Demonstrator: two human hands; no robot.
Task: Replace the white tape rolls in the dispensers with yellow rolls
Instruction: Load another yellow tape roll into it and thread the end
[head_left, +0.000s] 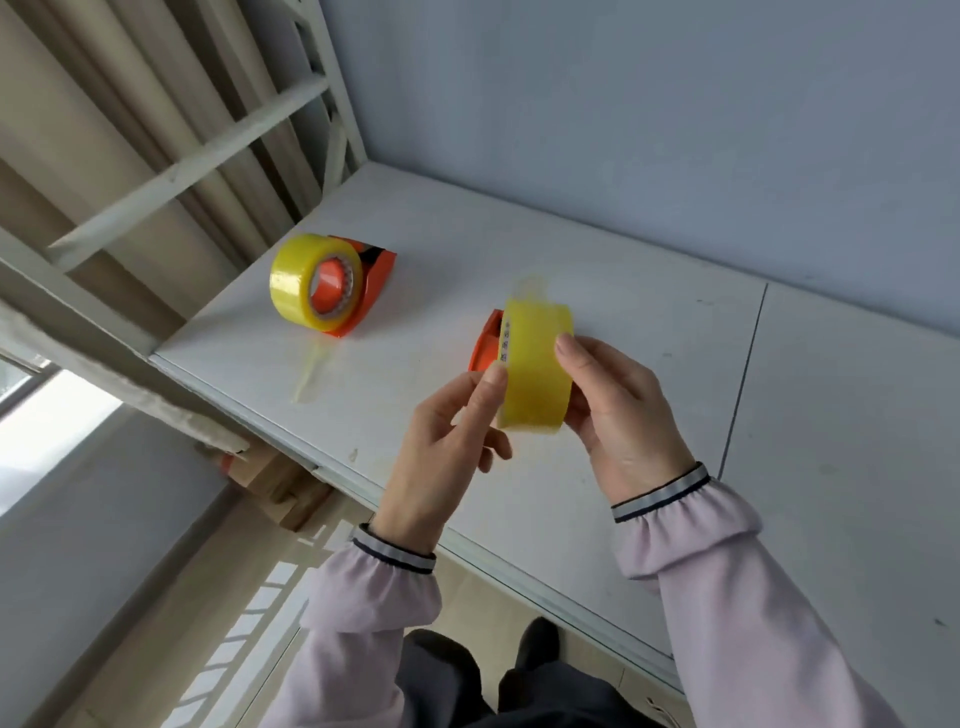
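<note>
A yellow tape roll (535, 369) is held above the white table (597, 270) between both hands. My right hand (621, 410) grips its right side, thumb on top. My left hand (447, 436) pinches its left edge with thumb and forefinger. An orange dispenser (485, 343) is partly hidden behind the held roll; whether the roll sits on it I cannot tell. Further left, a second orange dispenser (371, 288) lies on the table with a yellow roll (306, 283) mounted on it. A loose strip of yellow tape (309, 376) lies on the table below that one.
A white metal frame (208, 150) rises at the table's left end, with beige curtains behind it. A grey wall (649, 104) runs along the far side. The table's front edge (332, 467) runs diagonally past my wrists; cardboard boxes (275, 483) sit beneath it.
</note>
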